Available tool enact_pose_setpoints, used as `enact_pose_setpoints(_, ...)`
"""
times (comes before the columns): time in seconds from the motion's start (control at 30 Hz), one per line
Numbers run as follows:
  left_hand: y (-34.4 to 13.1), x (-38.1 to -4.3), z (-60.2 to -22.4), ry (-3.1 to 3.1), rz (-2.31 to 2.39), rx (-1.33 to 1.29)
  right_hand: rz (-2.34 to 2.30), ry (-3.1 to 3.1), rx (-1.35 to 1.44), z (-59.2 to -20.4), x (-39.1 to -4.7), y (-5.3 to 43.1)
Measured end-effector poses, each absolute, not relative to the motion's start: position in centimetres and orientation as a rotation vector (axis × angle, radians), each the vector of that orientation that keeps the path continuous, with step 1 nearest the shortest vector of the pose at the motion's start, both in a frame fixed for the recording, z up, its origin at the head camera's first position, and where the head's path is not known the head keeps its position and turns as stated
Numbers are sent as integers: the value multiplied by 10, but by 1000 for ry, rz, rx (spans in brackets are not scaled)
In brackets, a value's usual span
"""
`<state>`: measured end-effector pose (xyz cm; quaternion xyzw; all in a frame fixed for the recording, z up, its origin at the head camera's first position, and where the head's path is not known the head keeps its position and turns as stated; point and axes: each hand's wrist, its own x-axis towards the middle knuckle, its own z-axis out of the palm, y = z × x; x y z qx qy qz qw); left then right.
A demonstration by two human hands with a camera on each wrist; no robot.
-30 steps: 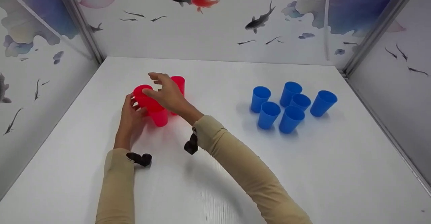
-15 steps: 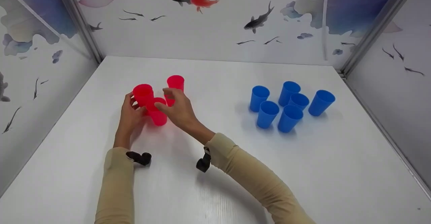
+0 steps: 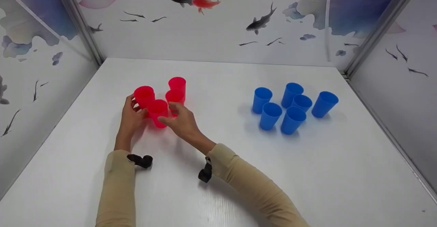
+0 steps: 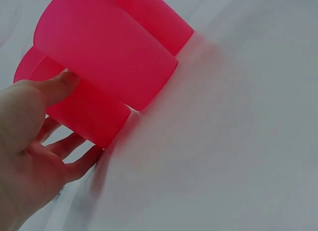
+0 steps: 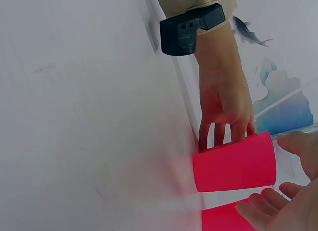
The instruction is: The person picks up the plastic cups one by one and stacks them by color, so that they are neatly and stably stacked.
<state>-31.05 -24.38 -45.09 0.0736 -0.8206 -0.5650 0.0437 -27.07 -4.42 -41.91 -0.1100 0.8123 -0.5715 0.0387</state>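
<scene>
Left hand [image 3: 132, 122] on a red cup, right hand [image 3: 184, 122] hanging loose beside the red cluster.
Left grip holds the left red cup [image 3: 144, 96], thumb in front, fingers round the far side, cup upright on the bench [image 3: 235, 158]; right grip moderately wide, thumb and fingertips apart, holding nothing, thumb by the front red cup [image 3: 158, 111], fingertips by the middle red cup [image 3: 175, 95], contact can't tell; rear red cup [image 3: 177, 83] just behind that one; six blue cups [image 3: 302, 103] upright, well apart over to the right.
</scene>
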Motion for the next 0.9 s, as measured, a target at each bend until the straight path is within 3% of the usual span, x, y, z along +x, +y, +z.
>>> enact_pose_setpoints(0.9,-243,-308,-450,-2471,-1765,214,-1746,2578,-219,-433,-281,-76)
